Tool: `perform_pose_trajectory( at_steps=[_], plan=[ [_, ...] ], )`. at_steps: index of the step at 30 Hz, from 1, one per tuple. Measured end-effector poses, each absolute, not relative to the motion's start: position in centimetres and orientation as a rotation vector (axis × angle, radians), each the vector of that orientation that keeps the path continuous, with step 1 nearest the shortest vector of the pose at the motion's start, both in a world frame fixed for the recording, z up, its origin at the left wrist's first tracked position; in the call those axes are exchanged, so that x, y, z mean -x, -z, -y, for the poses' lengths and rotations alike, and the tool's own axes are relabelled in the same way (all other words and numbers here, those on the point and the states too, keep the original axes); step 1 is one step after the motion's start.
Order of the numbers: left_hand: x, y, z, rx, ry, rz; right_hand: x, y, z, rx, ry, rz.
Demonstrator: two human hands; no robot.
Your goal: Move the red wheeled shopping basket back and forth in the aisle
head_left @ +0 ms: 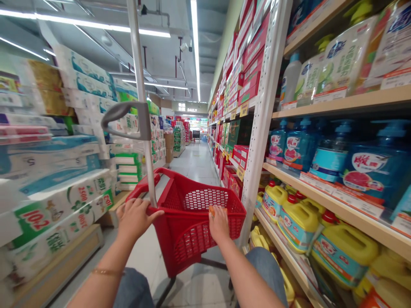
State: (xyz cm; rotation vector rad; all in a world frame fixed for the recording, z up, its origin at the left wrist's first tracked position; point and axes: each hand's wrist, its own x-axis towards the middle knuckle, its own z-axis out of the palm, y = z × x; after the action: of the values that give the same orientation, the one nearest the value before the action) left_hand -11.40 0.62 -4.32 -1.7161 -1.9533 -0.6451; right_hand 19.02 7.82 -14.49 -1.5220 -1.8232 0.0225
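At centre-left, the left hand [137, 219] clasps the red cart [165, 244]; at centre, the right hand [219, 223] seemingly holds an orange item [224, 210] over the rim, not yet released.

**Red Cart [165, 241] Among Yellow, Blue and White**

The cart, honeycomb-patterned in its mesh, pairs red with a silver pole [138, 64] and grey handle [145, 124]; a small item [211, 210] shows orange. Jugs [293, 220] are yellow with red caps [328, 217], mid-shelf pump bottles [375, 158] blue, boxes [252, 75] mostly red. Paper packs [61, 218] mix white with green print; trousers [133, 288] are blue.
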Motion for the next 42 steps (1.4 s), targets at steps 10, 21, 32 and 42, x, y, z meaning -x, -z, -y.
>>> perform_pose_trajectory(
  at_steps=[10, 21, 32, 42],
  plan=[
    [7.3, 4.3, 0.8, 1.686, 0.671, 1.913, -13.4, 12.4, -6.1, 1.276, -0.141, 1.934],
    [9.3, 2.6, 0.6, 1.827, 0.582, 1.874, -14.8, 11.8, -6.8, 1.412, -0.204, 1.839],
    [12.0, 1.0, 0.8, 2.205, 0.576, 1.718, -14.5, 11.1, -5.7, 1.141, -0.324, 1.953],
    [8.6, 2.1, 2.6, 1.942, 0.694, 1.708, -10.2, 8.9, -2.5, 1.006, -0.362, 1.897]
  ],
)
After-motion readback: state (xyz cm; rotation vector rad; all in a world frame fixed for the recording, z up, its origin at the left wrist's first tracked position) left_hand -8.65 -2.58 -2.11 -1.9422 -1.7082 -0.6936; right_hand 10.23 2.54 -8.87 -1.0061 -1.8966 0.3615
